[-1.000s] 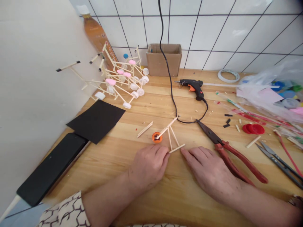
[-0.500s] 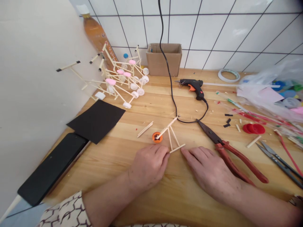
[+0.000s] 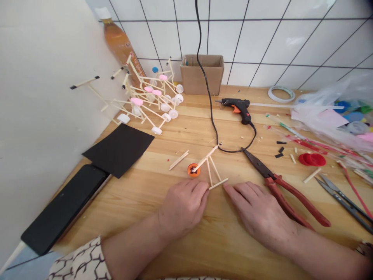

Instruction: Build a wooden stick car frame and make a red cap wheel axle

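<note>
A small frame of thin wooden sticks [image 3: 214, 171] stands on the table in front of me. Its long slanting stick reaches down at its left end to an orange bottle cap [image 3: 193, 170] with dark stuff inside. My left hand [image 3: 185, 206] is closed, its thumb and forefinger at the left end of the frame's short crossbar. Beside the crossbar's right end lies my right hand [image 3: 259, 210], fingers stretched forward and the forefinger tip against or very near the stick. The palm sides of both hands are hidden.
Several stick models with cap wheels [image 3: 145, 93] stand at back left by a bottle [image 3: 119, 41]. Nearby are black paper [image 3: 119, 149] and a phone [image 3: 65, 206]. A glue gun [image 3: 237, 107], pliers [image 3: 274, 181], scissors [image 3: 344, 202] and cardboard box [image 3: 202, 77] occupy the back and right.
Almost nothing differs. The whole view has shifted very slightly; both hands and the stick frame keep their places.
</note>
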### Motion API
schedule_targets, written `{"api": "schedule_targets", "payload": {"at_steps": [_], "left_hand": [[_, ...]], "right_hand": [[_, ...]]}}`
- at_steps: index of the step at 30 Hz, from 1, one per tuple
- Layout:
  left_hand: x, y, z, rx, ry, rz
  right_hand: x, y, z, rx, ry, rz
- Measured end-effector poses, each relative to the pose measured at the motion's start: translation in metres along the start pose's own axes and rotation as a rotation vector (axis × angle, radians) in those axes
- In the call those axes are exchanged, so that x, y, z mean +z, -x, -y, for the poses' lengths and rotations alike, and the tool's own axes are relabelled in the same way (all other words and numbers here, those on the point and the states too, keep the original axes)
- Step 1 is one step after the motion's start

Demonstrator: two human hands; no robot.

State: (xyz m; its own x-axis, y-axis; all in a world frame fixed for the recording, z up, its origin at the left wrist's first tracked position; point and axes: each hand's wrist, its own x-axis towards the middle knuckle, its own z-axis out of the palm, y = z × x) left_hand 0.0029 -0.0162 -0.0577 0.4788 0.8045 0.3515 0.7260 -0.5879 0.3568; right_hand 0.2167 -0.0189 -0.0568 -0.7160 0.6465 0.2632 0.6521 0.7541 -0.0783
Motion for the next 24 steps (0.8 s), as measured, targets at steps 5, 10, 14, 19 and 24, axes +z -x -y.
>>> {"api": "schedule_targets", "payload": {"at_steps": [5,10,14,19,24], "left_hand": [[-0.004,0.0,-0.001,0.062,0.001,-0.073],[-0.017,0.0,0.004,0.176,-0.028,-0.238],[-0.029,-0.007,0.012,0.227,-0.09,-0.288],[-0.043,-0.028,0.017,0.275,-0.184,-0.002],[-0.049,-0.046,0.019,0.299,-0.187,0.226]], "right_hand": [[0.0,0.001,-0.001,0.034,-0.038,-0.001],[0.0,0.0,-0.001,0.045,-0.036,0.003],[0.0,-0.001,-0.001,0.05,-0.03,-0.002],[0.001,-0.001,-0.001,0.058,-0.028,0.02],[0.002,0.0,0.0,0.056,-0.022,0.027]]}}
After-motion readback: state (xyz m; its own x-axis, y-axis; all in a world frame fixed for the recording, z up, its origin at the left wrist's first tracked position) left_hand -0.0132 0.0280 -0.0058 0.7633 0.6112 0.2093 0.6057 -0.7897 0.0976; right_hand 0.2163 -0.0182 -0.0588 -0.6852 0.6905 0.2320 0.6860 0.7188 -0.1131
